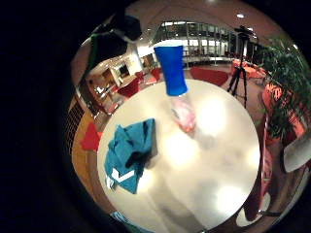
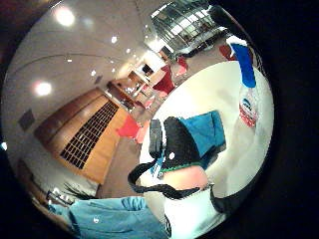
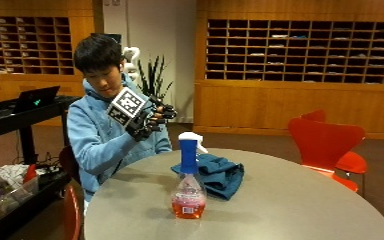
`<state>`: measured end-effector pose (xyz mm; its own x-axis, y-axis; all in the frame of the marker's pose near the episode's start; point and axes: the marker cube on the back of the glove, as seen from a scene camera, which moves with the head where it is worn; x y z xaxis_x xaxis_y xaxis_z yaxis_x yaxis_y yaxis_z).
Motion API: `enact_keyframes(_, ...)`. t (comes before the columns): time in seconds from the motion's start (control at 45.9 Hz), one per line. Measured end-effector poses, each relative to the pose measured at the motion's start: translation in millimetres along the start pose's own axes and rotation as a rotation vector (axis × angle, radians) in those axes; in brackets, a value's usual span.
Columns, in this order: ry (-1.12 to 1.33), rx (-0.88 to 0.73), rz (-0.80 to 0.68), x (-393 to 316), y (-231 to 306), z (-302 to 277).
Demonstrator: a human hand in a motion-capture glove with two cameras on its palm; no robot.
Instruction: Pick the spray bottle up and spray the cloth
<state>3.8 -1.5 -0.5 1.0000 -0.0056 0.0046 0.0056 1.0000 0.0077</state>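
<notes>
Nearest the outside camera stands the spray bottle [image 3: 189, 190], upright on the round grey table [image 3: 298, 210], with pink liquid low in its clear body, a blue neck and a white trigger head. Just behind it, touching or nearly so, lies the crumpled teal cloth [image 3: 213, 172]. My gloved right hand [image 3: 145, 120] is raised at chest height, well apart from both, fingers [image 3: 165, 112] loosely curled and holding nothing.

Spray bottle [image 3: 189, 182] blue top w/ orange liquid, teal cloth [image 3: 213, 173], grey table [image 3: 292, 200], black-gloved right hand [image 3: 149, 120].
</notes>
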Motion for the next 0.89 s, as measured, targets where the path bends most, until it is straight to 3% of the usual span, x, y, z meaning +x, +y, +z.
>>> enact_keyframes(0.435,-0.12,0.15,0.196,62,12,1)
enact_keyframes(0.631,-0.207,0.127,0.298,94,6,20)
enact_keyframes(0.784,-0.266,0.012,0.33,113,0,35)
enact_keyframes(0.893,-0.274,0.09,0.369,131,-24,52)
